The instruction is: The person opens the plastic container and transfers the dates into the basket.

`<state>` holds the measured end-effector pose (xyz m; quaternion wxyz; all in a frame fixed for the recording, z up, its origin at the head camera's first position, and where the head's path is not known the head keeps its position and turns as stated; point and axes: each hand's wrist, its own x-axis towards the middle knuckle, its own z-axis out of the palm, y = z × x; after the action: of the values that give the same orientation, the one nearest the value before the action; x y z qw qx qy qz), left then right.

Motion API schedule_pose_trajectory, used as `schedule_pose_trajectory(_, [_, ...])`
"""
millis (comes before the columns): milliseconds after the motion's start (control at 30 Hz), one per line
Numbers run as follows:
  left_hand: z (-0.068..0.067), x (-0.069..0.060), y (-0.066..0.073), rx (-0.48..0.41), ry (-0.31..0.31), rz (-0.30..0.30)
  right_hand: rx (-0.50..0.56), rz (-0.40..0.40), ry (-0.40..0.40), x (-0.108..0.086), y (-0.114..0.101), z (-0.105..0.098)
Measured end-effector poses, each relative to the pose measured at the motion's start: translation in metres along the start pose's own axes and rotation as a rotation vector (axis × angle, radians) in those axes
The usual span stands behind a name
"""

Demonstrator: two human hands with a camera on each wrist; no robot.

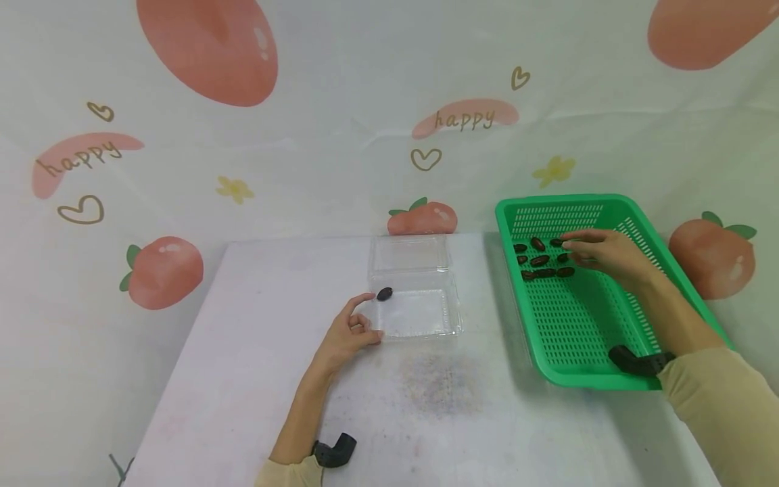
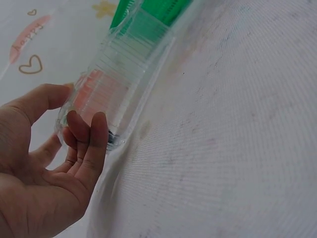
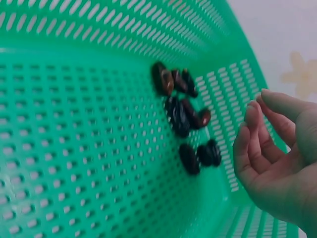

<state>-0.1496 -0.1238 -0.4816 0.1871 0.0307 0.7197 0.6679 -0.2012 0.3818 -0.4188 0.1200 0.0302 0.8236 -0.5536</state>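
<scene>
My left hand (image 1: 347, 336) holds the left side of a clear plastic clamshell box (image 1: 416, 335), its index finger and thumb spread along that side. The box lies with its lid (image 1: 409, 253) folded back. One dark date (image 1: 385, 294) sits at the box's back left corner, close to the index fingertip. Over the green basket (image 1: 535, 338), my right hand (image 1: 608, 253) is bent with its fingertips close together, beside a date (image 1: 556, 242) at the far end. No date shows between those fingertips in the right wrist view. Several more dates (image 3: 177, 116) lie in rows in the basket.
The white table (image 1: 243, 379) has a greyish stained patch (image 1: 444, 385) in front of the box. A printed cloth (image 1: 328, 135) hangs behind the table. Black wrist mounts (image 1: 335, 451) sit on both forearms. The basket's raised rim (image 1: 523, 325) stands right of the box.
</scene>
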Motion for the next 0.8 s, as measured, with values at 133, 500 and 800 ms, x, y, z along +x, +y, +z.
schedule_pose_trajectory(133, [0.000, 0.001, 0.000, -0.005, -0.003, 0.005, 0.028, -0.017, 0.010, -0.004, -0.013, 0.010])
schedule_pose_trajectory(500, [0.001, 0.000, 0.000, -0.002, -0.043, 0.039, 0.099, -0.093, -0.029, -0.007, -0.049, 0.045])
schedule_pose_trajectory(800, [0.003, -0.001, 0.003, -0.029, -0.024, 0.032, 0.106, -0.101, -0.070, -0.006, -0.082, 0.081])
